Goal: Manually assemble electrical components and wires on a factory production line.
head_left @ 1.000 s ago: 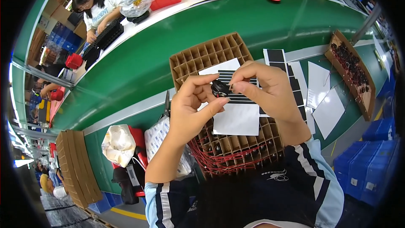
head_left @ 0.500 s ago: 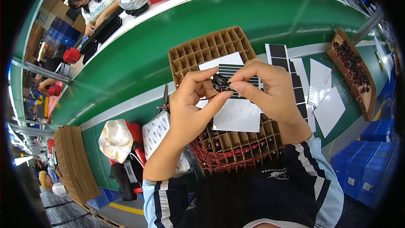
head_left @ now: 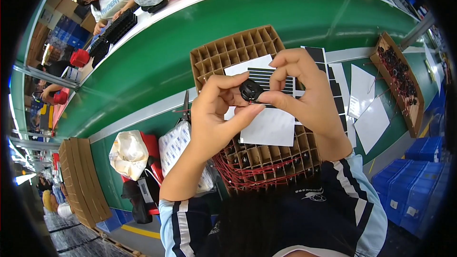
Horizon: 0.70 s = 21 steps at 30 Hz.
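Black round part (head_left: 250, 90) pinched — left hand (head_left: 216, 114), right hand (head_left: 304, 93) raised together.

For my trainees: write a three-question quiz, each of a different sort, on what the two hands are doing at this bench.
1. True or false: both hands grip the small black part.
2. What lies under the hands? A) cardboard grid tray B) metal bowl C) keyboard
3. Fill in: the conveyor belt is coloured ____.

Key: 1 true: left hand and right hand pinch it together. 2 A. 3 green.
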Motion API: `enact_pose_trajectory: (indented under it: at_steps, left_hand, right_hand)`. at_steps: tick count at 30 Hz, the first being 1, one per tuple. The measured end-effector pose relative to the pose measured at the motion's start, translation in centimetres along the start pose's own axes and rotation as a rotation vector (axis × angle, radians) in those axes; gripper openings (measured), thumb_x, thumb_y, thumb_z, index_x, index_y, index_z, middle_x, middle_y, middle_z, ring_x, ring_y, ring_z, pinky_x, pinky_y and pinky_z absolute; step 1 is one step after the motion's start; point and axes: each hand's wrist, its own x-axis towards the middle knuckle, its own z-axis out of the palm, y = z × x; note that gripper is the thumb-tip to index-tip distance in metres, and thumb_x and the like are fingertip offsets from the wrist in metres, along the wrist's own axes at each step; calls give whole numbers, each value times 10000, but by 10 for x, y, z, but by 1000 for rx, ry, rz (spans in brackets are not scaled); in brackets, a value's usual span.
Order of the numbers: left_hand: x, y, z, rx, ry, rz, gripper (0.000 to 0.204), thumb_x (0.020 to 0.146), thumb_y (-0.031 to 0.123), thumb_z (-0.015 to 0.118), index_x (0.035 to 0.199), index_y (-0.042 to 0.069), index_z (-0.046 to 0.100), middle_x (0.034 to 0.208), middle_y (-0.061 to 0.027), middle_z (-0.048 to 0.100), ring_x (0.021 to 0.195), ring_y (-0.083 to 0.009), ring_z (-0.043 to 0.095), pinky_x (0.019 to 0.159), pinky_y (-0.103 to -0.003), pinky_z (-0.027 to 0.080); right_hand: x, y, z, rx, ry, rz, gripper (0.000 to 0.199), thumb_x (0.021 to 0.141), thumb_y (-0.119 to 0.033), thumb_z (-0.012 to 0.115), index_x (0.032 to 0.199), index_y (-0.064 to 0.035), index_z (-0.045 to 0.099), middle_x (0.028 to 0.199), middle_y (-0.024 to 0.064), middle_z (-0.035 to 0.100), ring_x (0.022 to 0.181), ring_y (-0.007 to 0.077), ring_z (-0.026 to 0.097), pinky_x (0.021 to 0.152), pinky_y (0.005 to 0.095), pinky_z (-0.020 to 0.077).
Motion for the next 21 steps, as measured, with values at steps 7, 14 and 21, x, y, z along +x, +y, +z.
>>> enact_pose_trajectory:
  at_steps: [7,14,21]
  left_hand:
    - [0,6,0,-50,133,-167,246,792,23,580,1005,-30,470,794,-76,574,626,-73,538,523,-175,414]
    - [1,6,-1,-221,45,-195,225,845,92,519,1022,-32,459,782,-102,579,613,-108,549,506,-204,415]
    - [3,4,-2,-373,-35,-319,247,878,164,466,1042,-18,437,788,-127,582,607,-140,556,499,-224,415]
  right_hand:
    - [3,13,-2,-149,-160,-139,141,762,-151,609,726,-31,544,691,46,553,666,165,499,680,272,356]
    - [7,18,-3,155,-250,-27,160,794,-133,578,696,-15,532,672,31,521,653,136,458,654,264,347]
    - [8,20,-3,163,-246,-86,167,791,-138,582,696,-12,529,667,33,505,652,135,446,643,266,346]
